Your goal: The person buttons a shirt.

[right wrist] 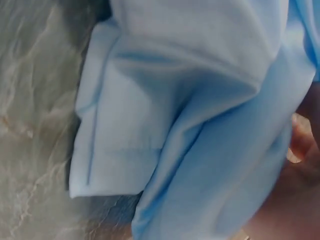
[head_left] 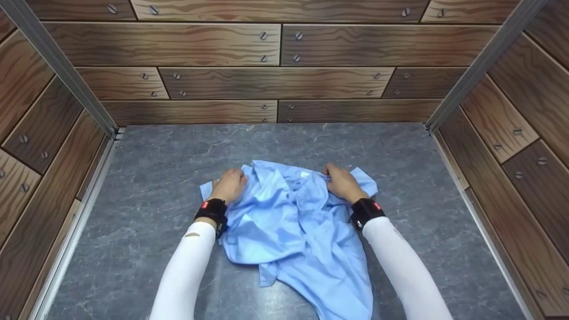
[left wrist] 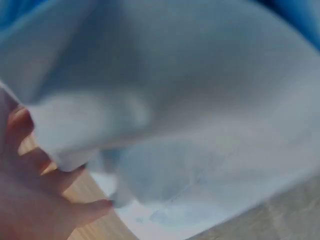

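A light blue shirt [head_left: 275, 226] lies crumpled on the grey surface, one part trailing toward the near edge. A small white label [head_left: 305, 174] shows near its far edge. At the shirt's upper left, my left hand [head_left: 230, 184] grips the cloth; the left wrist view has the fingers [left wrist: 65, 180] bent at a fold's edge, with pale fabric filling most of that view. My right hand [head_left: 341, 181] pinches the far edge right of the label. In the right wrist view, folds and a flat hemmed end [right wrist: 125, 135] hang beside that hand, its fingertips partly hidden by cloth.
Grey marbled flooring [head_left: 146, 178] spreads around the shirt. Wood-plank panels [head_left: 222, 82] stand behind it and on both sides, with metal corner posts [head_left: 66, 66] at left and right. Black wrist bands [head_left: 212, 215] and white sleeves [head_left: 184, 271] cover my arms.
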A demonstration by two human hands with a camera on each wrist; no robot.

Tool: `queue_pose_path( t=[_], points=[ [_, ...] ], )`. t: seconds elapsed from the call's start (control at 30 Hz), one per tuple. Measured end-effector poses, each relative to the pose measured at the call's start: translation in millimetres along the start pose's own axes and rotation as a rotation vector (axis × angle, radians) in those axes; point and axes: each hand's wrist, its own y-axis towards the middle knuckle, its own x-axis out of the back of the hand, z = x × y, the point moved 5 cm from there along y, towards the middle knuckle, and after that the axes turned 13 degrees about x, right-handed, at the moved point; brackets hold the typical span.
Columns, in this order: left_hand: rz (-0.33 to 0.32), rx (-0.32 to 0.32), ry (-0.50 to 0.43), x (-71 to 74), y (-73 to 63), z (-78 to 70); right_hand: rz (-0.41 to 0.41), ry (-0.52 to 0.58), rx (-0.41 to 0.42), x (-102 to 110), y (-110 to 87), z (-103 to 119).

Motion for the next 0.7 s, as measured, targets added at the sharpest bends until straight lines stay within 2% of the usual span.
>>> queue_pose_path(
  t=[0.07, 0.13, 0.2, 0.27, 0.33, 0.4, 0.47, 0.57, 0.63, 0.7],
  points=[
    [-0.051, 0.040, -0.032, 2.8, 0.7, 3.6, -0.036, 0.033, 0.022, 1, 0.1, 2],
    [-0.064, 0.073, -0.024, 4.1, -0.2, 6.8, -0.042, 0.057, 0.048, 1, -0.1, 4],
    [-0.050, 0.092, 0.018, 4.7, -2.2, 8.8, -0.016, 0.058, 0.073, 1, -0.2, 6],
    [-0.050, 0.082, 0.061, 6.2, -4.1, 9.2, 0.033, 0.047, 0.067, 2, -0.1, 8],
    [-0.109, 0.046, 0.058, 11.0, -5.6, 8.0, 0.063, 0.017, 0.047, 6, 0.5, 11],
    [-0.227, 0.008, 0.000, 21.0, -6.8, 4.9, 0.033, 0.000, 0.031, 16, 2.6, 13],
    [-0.364, -0.019, -0.081, 35.4, -7.5, 1.4, -0.084, 0.016, 0.013, 31, 7.0, 16],
    [-0.554, -0.029, -0.204, 63.8, -7.2, -7.8, -0.358, 0.066, -0.001, 61, 16.4, 25],
    [-0.630, -0.020, -0.253, 82.1, -4.0, -15.4, -0.525, 0.096, -0.007, 79, 24.1, 31],
    [-0.664, -0.002, -0.302, 95.8, 1.1, -22.7, -0.617, 0.131, -0.019, 90, 33.4, 37]
  ],
)
